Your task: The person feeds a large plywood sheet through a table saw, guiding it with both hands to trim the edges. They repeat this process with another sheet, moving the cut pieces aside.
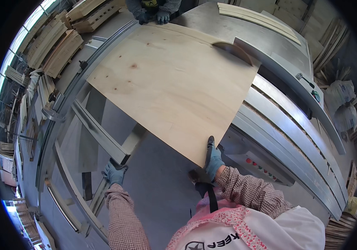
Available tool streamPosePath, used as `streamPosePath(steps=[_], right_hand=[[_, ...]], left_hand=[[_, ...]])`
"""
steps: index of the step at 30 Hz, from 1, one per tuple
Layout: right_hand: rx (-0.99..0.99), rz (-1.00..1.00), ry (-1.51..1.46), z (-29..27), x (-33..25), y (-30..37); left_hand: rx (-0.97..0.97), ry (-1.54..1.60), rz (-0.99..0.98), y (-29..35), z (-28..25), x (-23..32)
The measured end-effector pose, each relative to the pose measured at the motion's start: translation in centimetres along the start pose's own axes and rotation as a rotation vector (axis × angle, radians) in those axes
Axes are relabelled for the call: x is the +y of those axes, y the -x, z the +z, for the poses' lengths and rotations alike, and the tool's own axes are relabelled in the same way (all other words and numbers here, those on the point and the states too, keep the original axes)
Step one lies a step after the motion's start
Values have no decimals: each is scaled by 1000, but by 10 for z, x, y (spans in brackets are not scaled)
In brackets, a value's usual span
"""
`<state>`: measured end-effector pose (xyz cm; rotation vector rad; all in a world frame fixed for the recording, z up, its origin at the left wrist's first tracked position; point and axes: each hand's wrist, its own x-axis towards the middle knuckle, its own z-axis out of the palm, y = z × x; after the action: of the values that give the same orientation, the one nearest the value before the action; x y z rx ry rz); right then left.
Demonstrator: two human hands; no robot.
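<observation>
A large pale plywood sheet (174, 83) with a few knots lies flat across the saw table. My gloved right hand (214, 158) grips its near corner, the thumb on top and the other fingers mostly hidden. Lower to the left, my gloved left hand (114, 171) is closed round the end of a metal frame bar (103, 135), apart from the sheet. At the sheet's far edge, a co-worker's two gloved hands (153, 17) rest on or beside the wood. A curved dark guard (235, 51) stands at the sheet's far right.
On the right runs a slotted metal table (287, 121), bordered by a long fence (307, 89). A rail (72, 81) and frame bars lie left. Thin wood strips (257, 21) rest on the far table surface. Stacked timber (57, 54) stands far left; plastic sacks (341, 93) stand right.
</observation>
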<state>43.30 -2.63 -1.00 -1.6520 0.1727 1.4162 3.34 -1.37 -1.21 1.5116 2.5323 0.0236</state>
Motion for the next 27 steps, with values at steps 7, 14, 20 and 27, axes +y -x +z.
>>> streamPosePath(steps=[7, 14, 20, 27], right_hand=[[-95, -84, -62, -1, 5, -1], [23, -93, 57, 2, 3, 0], [-162, -146, -93, -5, 13, -18], [-161, -142, -146, -1, 5, 11]], left_hand=[[34, -14, 13, -12, 16, -18], [53, 19, 43, -21, 27, -26], [38, 41, 64, -29, 32, -36], [-8, 2, 11, -15, 15, -26]])
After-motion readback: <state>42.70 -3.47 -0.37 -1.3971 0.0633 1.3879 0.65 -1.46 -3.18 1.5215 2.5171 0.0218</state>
